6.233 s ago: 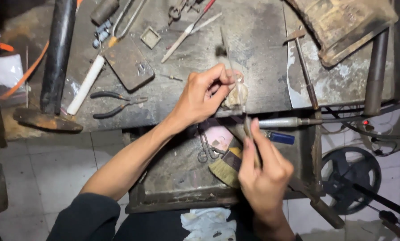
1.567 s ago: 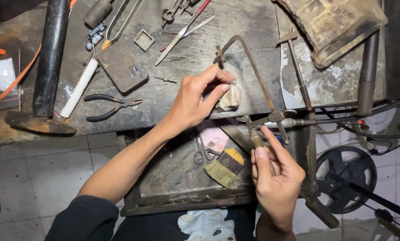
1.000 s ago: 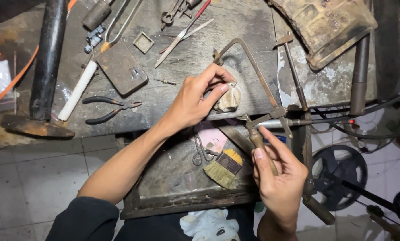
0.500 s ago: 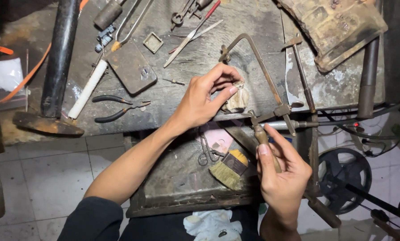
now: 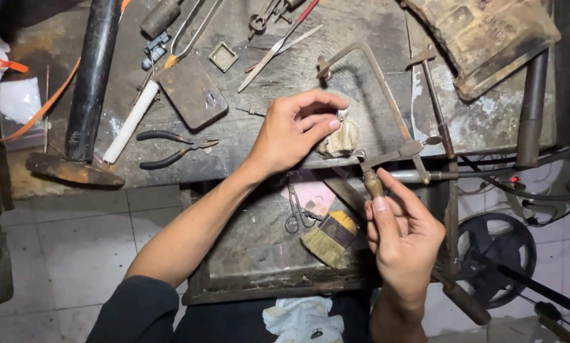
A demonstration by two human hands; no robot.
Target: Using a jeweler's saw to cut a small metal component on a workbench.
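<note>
Left hand [image 5: 291, 130]: fingers pinched shut on a small silver piece [image 5: 342, 116], pressing it steady atop the pale bench peg [image 5: 339, 136]. Right hand [image 5: 402, 238]: closed around the jeweller's saw [image 5: 377, 108] handle below the peg, frame arching over the peg. Brush [image 5: 329, 238] in the tray below.

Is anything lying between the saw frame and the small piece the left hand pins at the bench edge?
Nothing visible does: the saw frame arches around the small piece, which the left hand pins; the right hand grips the saw's handle below.

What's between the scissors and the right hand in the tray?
A yellow-bristled brush lies between the scissors and the right hand, seen in the head view.
</note>
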